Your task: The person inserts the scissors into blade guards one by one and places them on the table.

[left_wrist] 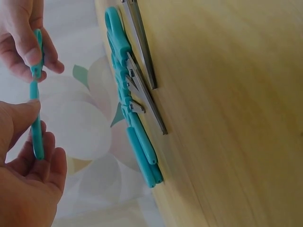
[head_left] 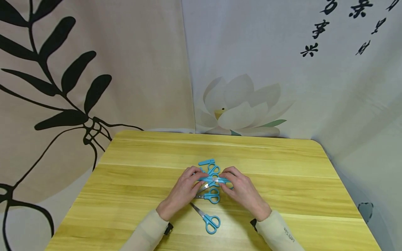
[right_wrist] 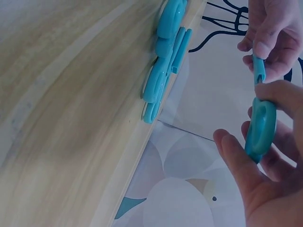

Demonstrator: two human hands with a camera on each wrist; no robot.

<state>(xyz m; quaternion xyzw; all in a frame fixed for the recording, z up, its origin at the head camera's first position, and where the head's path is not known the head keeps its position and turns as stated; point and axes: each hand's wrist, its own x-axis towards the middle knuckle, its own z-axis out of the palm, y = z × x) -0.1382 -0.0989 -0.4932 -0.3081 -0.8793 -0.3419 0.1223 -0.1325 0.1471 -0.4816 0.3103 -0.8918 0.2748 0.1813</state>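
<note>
Above the table, my left hand (head_left: 187,184) pinches a blue blade cover (left_wrist: 37,130) between thumb and fingers. The right hand (head_left: 244,191) holds small scissors by their blue handles (right_wrist: 262,125). Cover and scissors are in line, and a short piece of metal blade (head_left: 215,180) shows between them; the rest of the blades is hidden by the cover. Below the hands lie several more blue-handled scissors, among them an uncovered pair (head_left: 210,223) nearest me and another uncovered pair (head_left: 212,196) just beyond it.
Another blue cover (head_left: 206,162) lies behind the scissors pile. The wooden table (head_left: 298,181) ends at the back against hanging cloth (head_left: 150,69) printed with plants and characters. Both sleeves (head_left: 146,232) reach in over the front of the table.
</note>
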